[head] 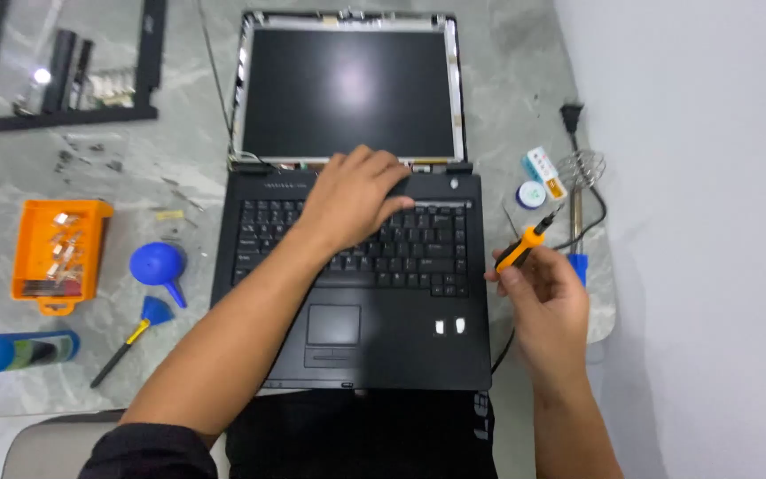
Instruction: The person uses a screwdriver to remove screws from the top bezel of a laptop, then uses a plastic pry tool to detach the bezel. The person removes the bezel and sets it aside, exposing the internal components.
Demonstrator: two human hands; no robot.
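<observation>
A black laptop (pixel 401 328) lies open flat on the grey marble table, its screen (pixel 347 93) without a bezel. My left hand (pixel 352 195) rests palm down on the top rows of the keyboard (pixel 418 257), near the hinge. My right hand (pixel 543 297) hovers just off the laptop's right edge, holding an orange-and-black screwdriver (pixel 525 244) with its tip pointing up and to the right.
Left of the laptop lie a blue air blower (pixel 160 266), a small blue brush (pixel 135 333), an orange parts box (pixel 57 253) and a blue bottle (pixel 19 350). The removed black screen bezel (pixel 64 115) lies at far left. A soldering iron stand (pixel 580 173) and small tins sit right.
</observation>
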